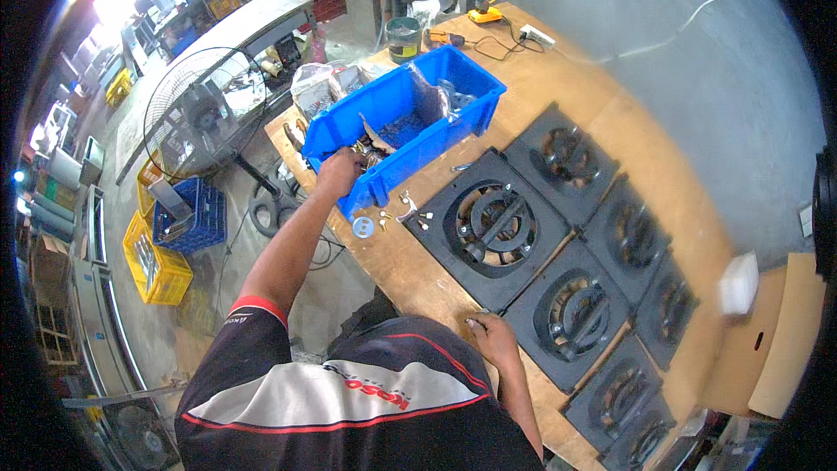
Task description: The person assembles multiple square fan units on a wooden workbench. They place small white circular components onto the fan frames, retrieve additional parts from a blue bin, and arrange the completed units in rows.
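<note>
My left hand [342, 171] reaches into the near left end of a blue plastic bin [405, 166], its fingers curled down among small brass and metal parts [373, 153]. Whatever those fingertips pinch is hidden. My right hand [494, 337] rests at the table's near edge with its fingers curled in; nothing shows clearly inside it. Just beyond that hand lie black square burner units [497, 225] with round rings, several of them set in two rows. Small brass and white fittings [406, 207] and a light blue disc [363, 227] lie on the wood between bin and burners.
The plywood table [418, 263] curves away to the right. At its far end are a dark tub [403, 38], an orange power tool [446, 37] and cables. A pedestal fan [205, 109] and yellow and blue crates [157, 260] stand on the floor at left. Cardboard [767, 336] leans at right.
</note>
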{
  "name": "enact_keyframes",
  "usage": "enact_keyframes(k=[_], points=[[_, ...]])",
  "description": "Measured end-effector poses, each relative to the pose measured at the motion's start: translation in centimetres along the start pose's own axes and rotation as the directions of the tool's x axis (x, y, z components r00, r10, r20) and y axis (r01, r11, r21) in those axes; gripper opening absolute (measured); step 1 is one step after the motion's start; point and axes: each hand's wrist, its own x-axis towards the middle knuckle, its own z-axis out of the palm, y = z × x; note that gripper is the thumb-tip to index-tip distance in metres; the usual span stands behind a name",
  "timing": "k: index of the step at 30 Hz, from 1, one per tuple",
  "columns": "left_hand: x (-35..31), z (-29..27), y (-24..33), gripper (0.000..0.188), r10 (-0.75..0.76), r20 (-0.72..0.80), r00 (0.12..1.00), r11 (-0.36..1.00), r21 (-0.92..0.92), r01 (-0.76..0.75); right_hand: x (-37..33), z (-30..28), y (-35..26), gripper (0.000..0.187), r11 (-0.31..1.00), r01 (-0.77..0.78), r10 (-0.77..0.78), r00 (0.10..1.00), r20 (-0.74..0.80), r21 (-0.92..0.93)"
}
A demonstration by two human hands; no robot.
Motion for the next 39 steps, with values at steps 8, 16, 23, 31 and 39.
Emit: enact_keyframes(k=[8, 16, 23, 31, 39], points=[[-0.1, -0.2, 0.2, 0.029, -0.012, -0.061, 0.998, 0.996, -0.092, 0.006, -0.4, 0.1, -0.5, 0.025, 0.995, 0.06, -0.057, 0.998, -0.034, 0.081], [-2.3, -2.4, -0.9, 0.031, -0.201, -0.06, 0.978, 0.619, -0.781, 0.08, -1.0, -0.1, 0.7, 0.025, 0.992, 0.015, -0.001, 0.994, -0.113, 0.122], [-9.8, -9.1, 7.2, 0.029, 0.015, 0.106, 0.994, 0.302, -0.948, 0.096, -1.1, -0.3, 0.7, 0.026, 0.993, 0.028, -0.017, 0.995, -0.099, 0.111], [-16.1, -8.7, 17.4, 0.048, 0.521, 0.39, 0.759, 0.346, -0.91, 0.23, -0.3, -4.4, -8.4, 0.021, 0.871, 0.196, -0.11, 0.972, -0.21, 0.451], [-16.4, -10.6, 20.7, 0.053, 0.629, 0.459, 0.627, 0.535, -0.841, 0.079, -1.0, -6.2, -10.1, 0.022, 0.763, 0.147, -0.084, 0.988, -0.128, 0.629]])
